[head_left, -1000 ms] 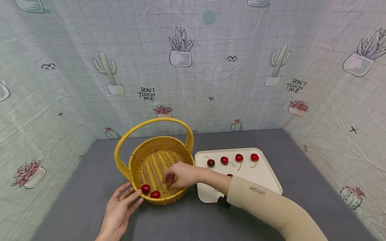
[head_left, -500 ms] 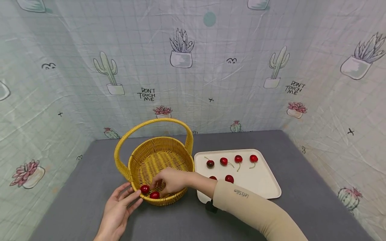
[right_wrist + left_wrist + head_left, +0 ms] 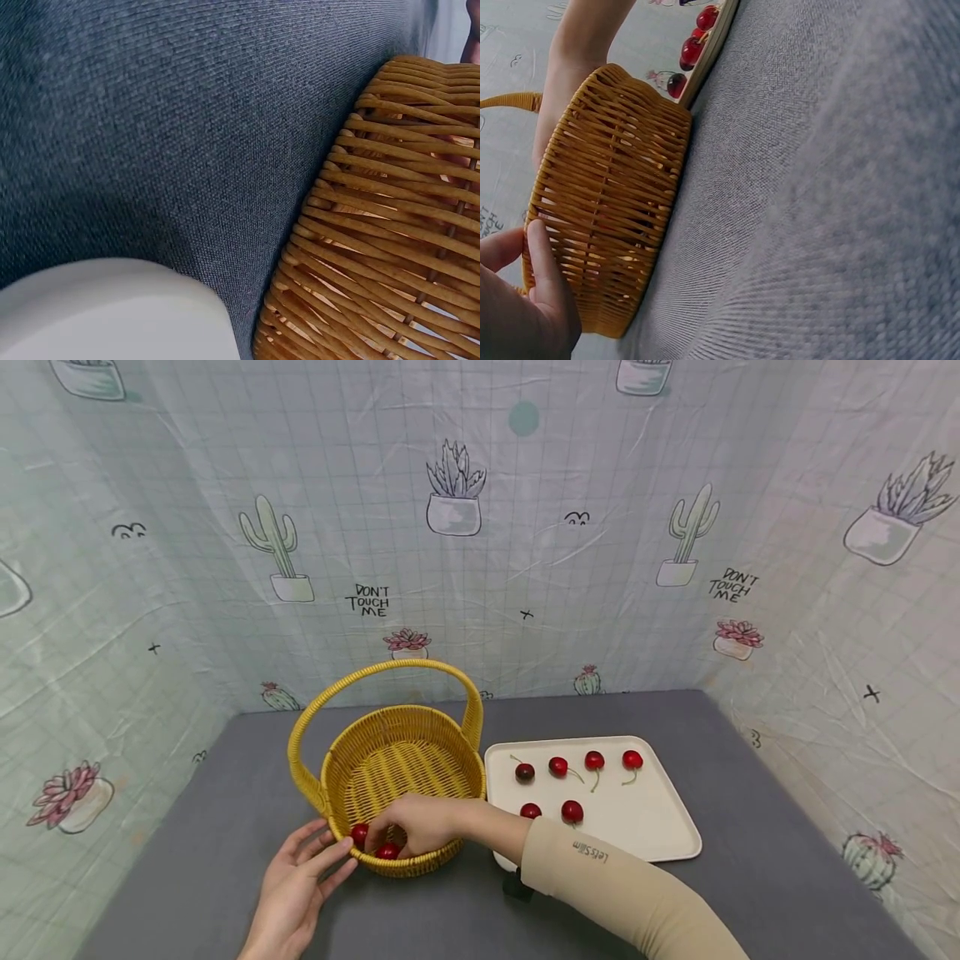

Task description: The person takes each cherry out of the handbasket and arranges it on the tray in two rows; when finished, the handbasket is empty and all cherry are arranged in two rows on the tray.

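A yellow wicker basket (image 3: 405,714) with a tall arched handle stands on the left of the table. At its front left my left hand (image 3: 288,889) holds the rim, with one digit over the edge and another along the outer wall (image 3: 600,195). My right hand (image 3: 420,822) reaches down inside, fingers curled round a red cherry (image 3: 387,851). A second cherry (image 3: 360,836) lies just left of those fingertips, partly covered. From the right wrist view, the basket's wall (image 3: 397,210) hides most of the right hand.
Right of the basket lies a white tray (image 3: 637,827) bearing several cherries, the back ones with stems showing. The right forearm in a beige sleeve (image 3: 607,877) crosses the tray's front left corner. A grey cloth (image 3: 187,860) covers the table, and a printed curtain hangs behind.
My right hand has moved left and down inside the basket, onto the front cherry. More of the tray and its cherries shows. The left hand stays at the rim.
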